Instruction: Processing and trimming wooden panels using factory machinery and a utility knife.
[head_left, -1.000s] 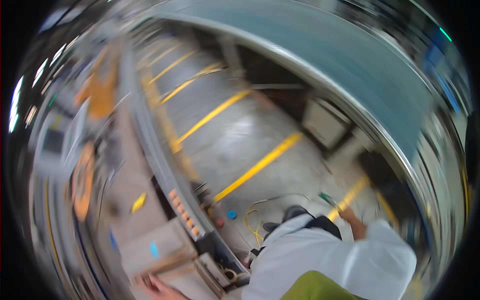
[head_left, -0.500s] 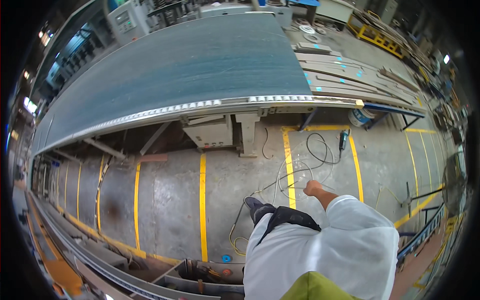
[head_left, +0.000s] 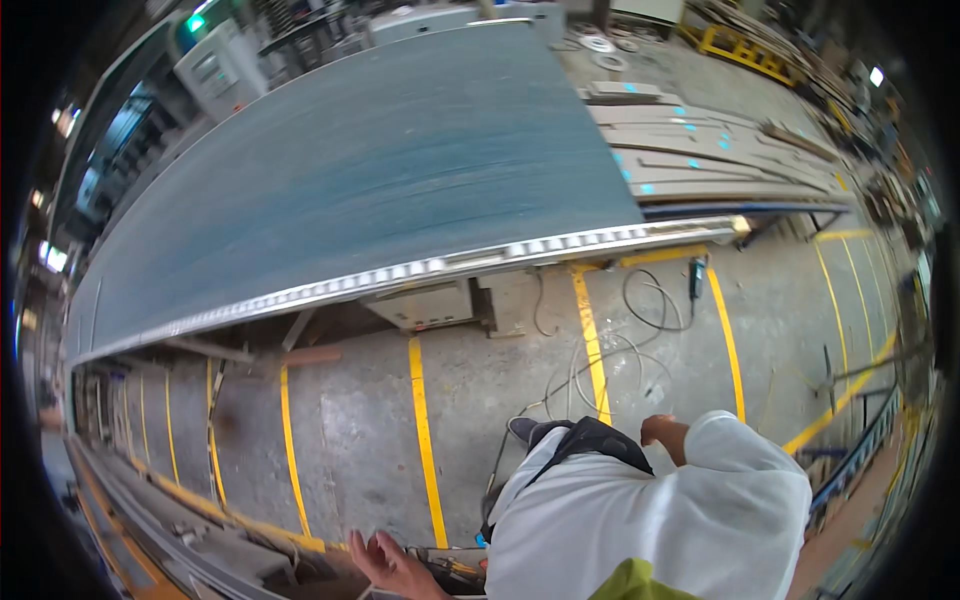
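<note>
My left hand (head_left: pixel 385 562) is low in the view, above the trough at the bottom edge. Its fingers are apart and hold nothing. Close to my body, beside the dark cloth at my waist, my right hand (head_left: pixel 662 432) hangs with its fingers curled in; nothing shows in it. On the floor ahead lie a loose coiled cable (head_left: pixel 610 375) and a dark teal hand-held power tool (head_left: pixel 696 280). Neither hand touches them. A wide conveyor with a blue-green belt (head_left: pixel 380 150) stretches across in front of me.
Long grey boards (head_left: pixel 710 150) with blue marks lie on a stand at the conveyor's right end. A control box (head_left: pixel 425 303) sits under the conveyor. Yellow lines (head_left: pixel 425 440) cross the concrete floor. At the far right is a yellow frame (head_left: pixel 740 55) carrying long pieces.
My left hand has come into view at the bottom. My right hand has drawn back toward my body. The view has shifted, and the conveyor edge now sits lower in it.
</note>
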